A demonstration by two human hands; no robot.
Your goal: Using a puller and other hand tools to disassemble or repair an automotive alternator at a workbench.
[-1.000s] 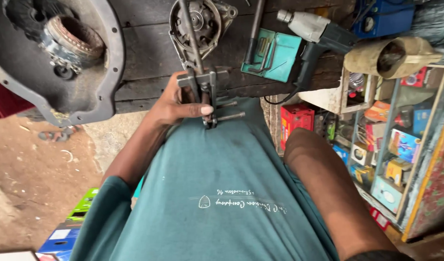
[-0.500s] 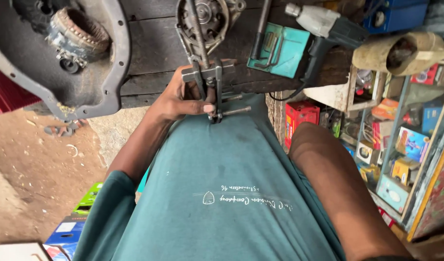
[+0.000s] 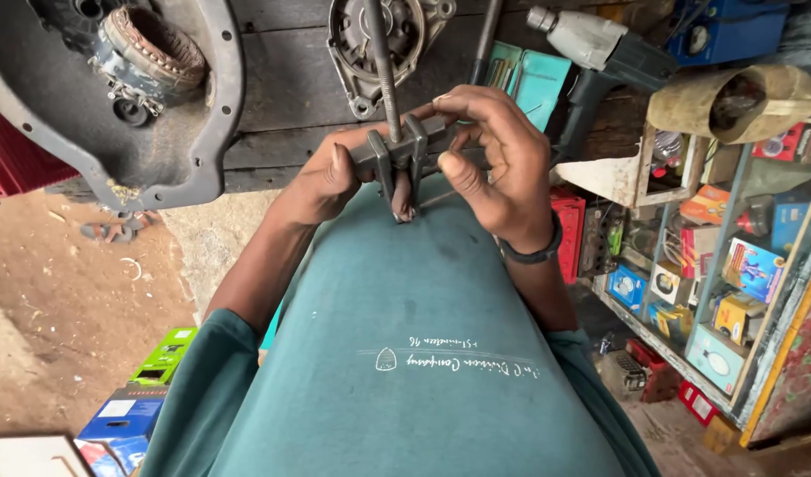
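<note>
A grey metal puller tool (image 3: 403,157) with a long threaded rod (image 3: 380,62) sits in front of my belly, over my teal shirt. My left hand (image 3: 321,177) grips the tool's left side. On the right, my right hand (image 3: 494,159) closes its fingers on the tool's crossbar, thumb near the lower jaw. A black band circles my right wrist. The rod points up toward an aluminium alternator housing (image 3: 396,40) lying on the dark wooden bench (image 3: 282,106).
A large grey metal cover (image 3: 202,132) with a copper-wound stator (image 3: 149,57) lies at the left of the bench. A grey power drill (image 3: 599,44) and teal case (image 3: 533,75) lie to the right. Shelves of boxed parts (image 3: 732,265) stand right. Coloured boxes (image 3: 149,389) lie on the dirt floor.
My right hand has come up from my side and taken hold of the puller's right end. The left hand keeps its grip, and the view has shifted down a little.
</note>
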